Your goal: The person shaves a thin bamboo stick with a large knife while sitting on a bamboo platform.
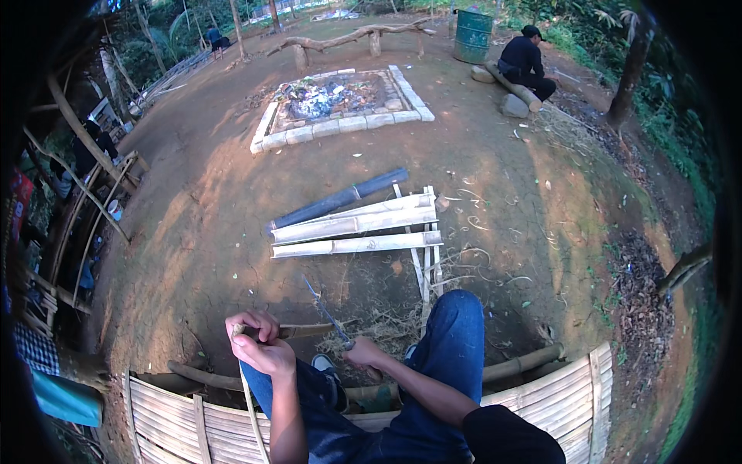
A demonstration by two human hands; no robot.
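Over my left knee, my left hand (263, 344) grips a piece of split bamboo (305, 331), which points to the right. A long thin bamboo strip (253, 417) runs down from beside that hand across the bench. My right hand (365, 354) is closed round the handle of a long knife (328, 311) between my knees. Its narrow blade slants up and to the left, past the far end of the bamboo piece. Whether the blade touches the bamboo I cannot tell. Pale curled shavings (394, 329) lie on the ground below and beyond my hands.
Split bamboo lengths (355, 224) and a dark bamboo pole (340, 199) lie ahead. I sit on a slatted bamboo bench (533, 398). Farther off are a smoking brick-edged fire pit (344, 124), a green drum (472, 36) and a person seated on a log (525, 66).
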